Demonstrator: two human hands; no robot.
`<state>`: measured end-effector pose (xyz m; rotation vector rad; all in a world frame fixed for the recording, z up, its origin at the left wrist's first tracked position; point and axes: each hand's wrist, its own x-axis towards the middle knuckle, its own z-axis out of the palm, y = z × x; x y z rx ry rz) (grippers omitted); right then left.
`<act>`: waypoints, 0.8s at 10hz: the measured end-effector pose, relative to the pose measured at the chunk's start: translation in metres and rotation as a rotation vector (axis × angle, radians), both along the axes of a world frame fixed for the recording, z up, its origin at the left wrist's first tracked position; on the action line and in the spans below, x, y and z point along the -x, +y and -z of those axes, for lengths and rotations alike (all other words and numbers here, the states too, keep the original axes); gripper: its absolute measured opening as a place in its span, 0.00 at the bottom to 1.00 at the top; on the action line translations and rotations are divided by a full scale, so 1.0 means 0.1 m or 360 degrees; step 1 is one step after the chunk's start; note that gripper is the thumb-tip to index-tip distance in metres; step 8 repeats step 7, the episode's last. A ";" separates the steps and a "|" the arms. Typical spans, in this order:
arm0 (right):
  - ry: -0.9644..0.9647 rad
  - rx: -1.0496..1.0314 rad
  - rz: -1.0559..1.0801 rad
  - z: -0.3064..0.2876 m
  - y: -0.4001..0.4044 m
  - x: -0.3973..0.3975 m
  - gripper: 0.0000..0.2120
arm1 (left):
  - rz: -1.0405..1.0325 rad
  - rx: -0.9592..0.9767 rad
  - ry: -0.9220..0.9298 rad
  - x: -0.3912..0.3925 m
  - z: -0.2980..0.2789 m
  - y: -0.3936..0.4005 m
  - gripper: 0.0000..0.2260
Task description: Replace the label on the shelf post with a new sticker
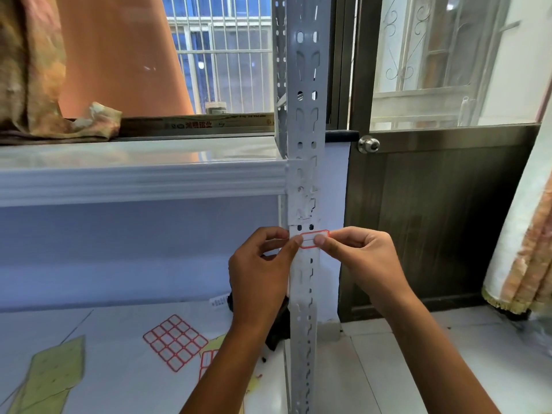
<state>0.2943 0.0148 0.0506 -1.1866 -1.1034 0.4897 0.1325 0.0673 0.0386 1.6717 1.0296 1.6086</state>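
A white sticker [310,239] with a red border lies across the front of the grey perforated shelf post [306,121], below the upper shelf. My left hand [260,270] pinches its left end between thumb and forefinger. My right hand [361,255] pinches its right end the same way. Just above the sticker the post carries torn white remnants of an old label [304,201]. Whether the sticker is stuck down or only held against the post is not clear.
A sheet of red-bordered stickers [175,342] and yellowish backing papers [53,375] lie on the lower shelf surface at bottom left. A small black object [277,327] sits behind my left wrist. A dark door with a round knob [369,144] stands right of the post.
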 end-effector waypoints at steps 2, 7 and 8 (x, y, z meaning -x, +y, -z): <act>-0.0056 0.0008 -0.0056 0.00 -0.04 0.00 0.08 | 0.0015 -0.0006 0.0057 0.00 0.00 0.00 0.13; -0.0260 -0.0099 0.0142 -0.40 -0.41 0.05 0.12 | 0.0385 -0.0056 -0.0140 0.57 -0.46 -0.17 0.11; -0.0260 -0.0099 0.0142 -0.40 -0.41 0.05 0.12 | 0.0385 -0.0056 -0.0140 0.57 -0.46 -0.17 0.11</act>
